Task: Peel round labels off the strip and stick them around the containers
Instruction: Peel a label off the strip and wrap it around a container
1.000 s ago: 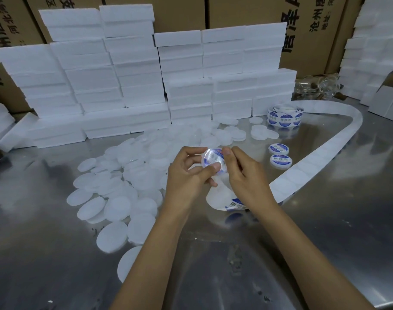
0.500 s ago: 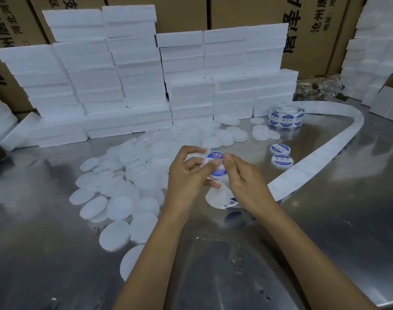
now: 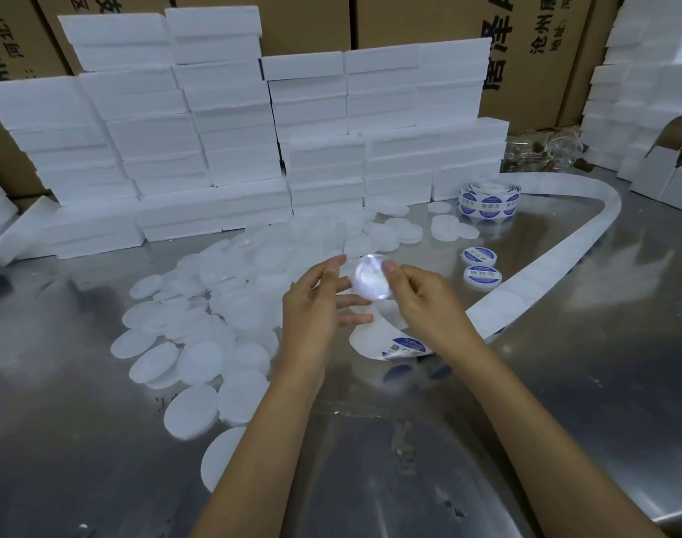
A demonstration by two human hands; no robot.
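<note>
The right hand is pinching a round container; the left hand is hovering loose-fingered beside it, with white discs crowding the surface.

Pretty dim on my feed, cool bluish cast. Overhead light glares off the steel table, the foam blocks blow out white, edges bow fisheye-style, and the left hand smears with blur.

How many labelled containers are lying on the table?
2: one labelled container and another nearer, right of the hands, beside the strip. More may be hidden.
</note>
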